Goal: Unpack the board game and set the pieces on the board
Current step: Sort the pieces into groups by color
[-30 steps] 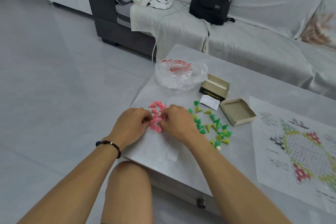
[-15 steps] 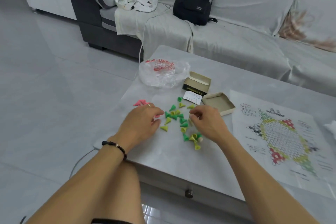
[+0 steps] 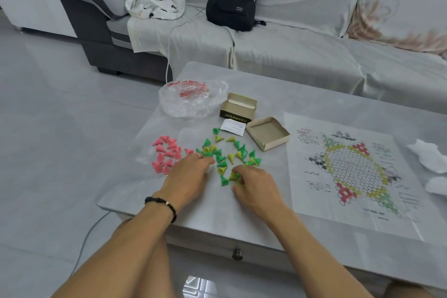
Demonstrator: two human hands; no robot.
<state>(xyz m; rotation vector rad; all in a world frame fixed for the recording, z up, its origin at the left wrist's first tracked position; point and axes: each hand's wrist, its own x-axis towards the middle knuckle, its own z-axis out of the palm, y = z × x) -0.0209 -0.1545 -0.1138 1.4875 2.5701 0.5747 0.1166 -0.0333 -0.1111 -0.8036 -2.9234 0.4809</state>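
Since a moment ago the right hand dropped nearer, seemingly pinching small yellow plastic cones; the left hand lies spread beside pink cones. Sorting continues; next, carrying pieces to the paper board on the surface.

The grey marble-look counter carries pink plastic cones left, green and yellow cones centre, a printed paper game board right, and two open cardboard box halves far.
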